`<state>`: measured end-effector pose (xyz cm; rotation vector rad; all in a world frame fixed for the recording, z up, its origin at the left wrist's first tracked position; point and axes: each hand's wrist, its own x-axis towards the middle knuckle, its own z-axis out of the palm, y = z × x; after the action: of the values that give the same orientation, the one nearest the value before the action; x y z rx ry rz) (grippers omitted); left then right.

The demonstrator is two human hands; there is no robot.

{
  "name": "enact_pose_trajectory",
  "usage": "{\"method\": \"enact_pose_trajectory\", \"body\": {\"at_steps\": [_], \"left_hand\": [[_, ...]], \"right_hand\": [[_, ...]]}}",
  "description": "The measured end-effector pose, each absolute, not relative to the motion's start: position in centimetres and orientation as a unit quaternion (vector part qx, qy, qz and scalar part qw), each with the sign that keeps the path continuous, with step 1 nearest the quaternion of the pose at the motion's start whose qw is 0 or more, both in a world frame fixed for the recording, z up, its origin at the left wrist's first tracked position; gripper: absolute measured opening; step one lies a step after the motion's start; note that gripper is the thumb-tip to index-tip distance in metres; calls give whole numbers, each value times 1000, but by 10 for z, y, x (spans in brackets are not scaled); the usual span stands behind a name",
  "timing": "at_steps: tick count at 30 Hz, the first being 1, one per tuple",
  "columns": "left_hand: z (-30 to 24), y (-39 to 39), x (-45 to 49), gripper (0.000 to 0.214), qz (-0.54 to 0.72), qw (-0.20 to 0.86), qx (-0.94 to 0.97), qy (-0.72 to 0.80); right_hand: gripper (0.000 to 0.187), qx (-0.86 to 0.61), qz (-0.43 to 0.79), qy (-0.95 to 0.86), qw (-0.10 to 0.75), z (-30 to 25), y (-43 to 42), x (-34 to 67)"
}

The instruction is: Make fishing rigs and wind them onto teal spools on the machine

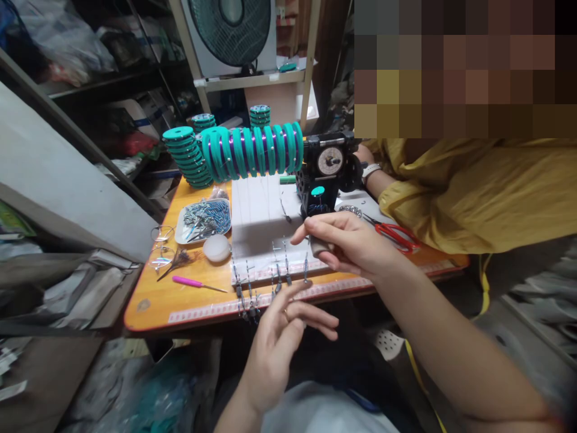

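Grey small block (pixel 321 245) is pinched in the fingers of the right hand (pixel 356 248), above the front part of the wooden desk (pixel 148 307). From the left on the desk: one pair of wire glasses (pixel 160 243), one pink-handled needle tool (pixel 193 282), one white tray of blue metal pieces (pixel 202 219), one white round lump (pixel 217 248), about six thin wire springs (pixel 286 267) at the front edge. Left hand (pixel 274 343) is spread wide, fingertips just beside these springs. One pair of red scissors (pixel 396 234) lies near the right edge.
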<state>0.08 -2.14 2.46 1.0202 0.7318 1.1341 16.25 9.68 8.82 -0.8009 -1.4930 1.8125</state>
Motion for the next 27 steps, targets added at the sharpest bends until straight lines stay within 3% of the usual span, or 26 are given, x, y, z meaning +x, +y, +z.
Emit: {"method": "enact_pose_trajectory", "body": {"at_steps": [11,14,20,23,27], "left_hand": [[58,27,15,30,499,730,387,263],[57,30,17,30,500,737,375,257],[48,30,27,26,559,738,314,213],[45,27,31,28,598,722,287,197],[44,23,31,30,607,725,266,189]], "right_hand": [[37,-329,573,-692,290,104,101,168],[35,-308,633,-648,291,101,101,168],[35,-166,865,-384,277,94,105,159],[44,-168,889,-310,292,93,106,150],[42,-179,889,-283,314,92,103,142]]}}
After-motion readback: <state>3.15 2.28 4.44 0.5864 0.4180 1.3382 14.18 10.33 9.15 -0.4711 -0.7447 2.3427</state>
